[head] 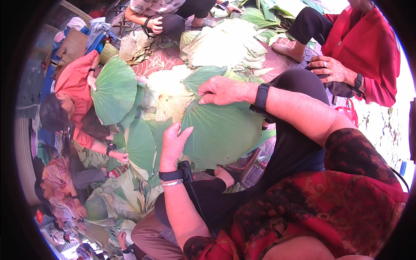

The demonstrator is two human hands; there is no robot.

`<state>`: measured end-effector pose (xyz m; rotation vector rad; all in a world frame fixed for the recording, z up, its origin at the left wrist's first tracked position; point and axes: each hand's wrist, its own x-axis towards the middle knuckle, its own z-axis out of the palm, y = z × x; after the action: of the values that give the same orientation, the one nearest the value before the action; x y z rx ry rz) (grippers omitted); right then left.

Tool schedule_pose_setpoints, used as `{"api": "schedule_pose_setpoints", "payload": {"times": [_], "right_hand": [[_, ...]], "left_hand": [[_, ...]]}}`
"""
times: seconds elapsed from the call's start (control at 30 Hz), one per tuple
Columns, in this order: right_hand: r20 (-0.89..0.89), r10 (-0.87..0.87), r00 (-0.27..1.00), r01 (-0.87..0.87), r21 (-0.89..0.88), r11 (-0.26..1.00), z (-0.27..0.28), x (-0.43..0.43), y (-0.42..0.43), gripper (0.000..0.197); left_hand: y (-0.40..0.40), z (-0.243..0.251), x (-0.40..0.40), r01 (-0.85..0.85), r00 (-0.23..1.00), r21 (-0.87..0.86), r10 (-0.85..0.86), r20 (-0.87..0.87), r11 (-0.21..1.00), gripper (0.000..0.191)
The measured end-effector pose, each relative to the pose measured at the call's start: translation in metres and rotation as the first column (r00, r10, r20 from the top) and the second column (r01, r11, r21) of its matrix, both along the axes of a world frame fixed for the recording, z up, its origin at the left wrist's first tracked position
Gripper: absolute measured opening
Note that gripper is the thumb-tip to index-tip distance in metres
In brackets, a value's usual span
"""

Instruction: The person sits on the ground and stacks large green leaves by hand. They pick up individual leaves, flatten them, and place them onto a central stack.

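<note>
A large green lotus leaf (227, 133) is spread over my lap, its pale veins running out from the edge between my hands. My right hand (224, 91) pinches the leaf's upper edge between thumb and fingers. Lower and to the left, my left hand (175, 143) has its thumb and fingers at the leaf's left edge, apparently gripping it. Just beyond my right hand lies another green leaf (203, 77). Pale, dried leaves (172, 97) are heaped beyond my hands. Both my wrists wear dark straps, the left one also a silver bangle.
A co-worker in orange at left holds a green leaf (115, 91) and touches another (140, 146). A large pale leaf pile (227, 45) stands on patterned red paving (157, 61). People sit at upper right, top and lower left. More leaves (120, 195) lie at lower left.
</note>
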<state>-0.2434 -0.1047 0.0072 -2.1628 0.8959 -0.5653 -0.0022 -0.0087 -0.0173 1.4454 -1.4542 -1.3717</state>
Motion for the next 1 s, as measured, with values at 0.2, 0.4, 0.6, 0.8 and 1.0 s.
{"api": "schedule_pose_setpoints", "payload": {"times": [0.2, 0.4, 0.6, 0.8, 1.0], "right_hand": [[0.204, -0.319, 0.926, 0.267, 0.247, 0.932, 0.011, -0.035, -0.044, 0.026], [0.131, -0.376, 0.917, 0.288, 0.433, 0.854, 0.026, -0.031, -0.037, 0.025], [0.229, -0.259, 0.938, 0.169, 0.352, 0.921, 0.000, -0.023, -0.026, 0.017], [-0.068, -0.156, 0.985, 0.156, -0.004, 0.988, 0.006, 0.000, 0.003, 0.020], [0.094, -0.182, 0.979, 0.204, -0.399, 0.894, 0.004, 0.002, 0.004, 0.021]], "left_hand": [[-0.007, 0.020, 0.014, -0.175, 0.984, 0.130, 0.179, -0.019, 0.976, 0.011], [-0.010, 0.015, 0.024, -0.318, 0.943, -0.103, 0.303, -0.139, 0.943, 0.017], [-0.010, 0.027, -0.014, -0.354, 0.919, -0.061, 0.335, -0.208, 0.933, 0.021], [-0.006, 0.018, 0.010, -0.447, 0.880, -0.067, 0.425, -0.212, 0.892, 0.018], [-0.002, 0.059, 0.000, -0.496, 0.648, -0.755, 0.761, 0.006, 0.429, 0.013]]}}
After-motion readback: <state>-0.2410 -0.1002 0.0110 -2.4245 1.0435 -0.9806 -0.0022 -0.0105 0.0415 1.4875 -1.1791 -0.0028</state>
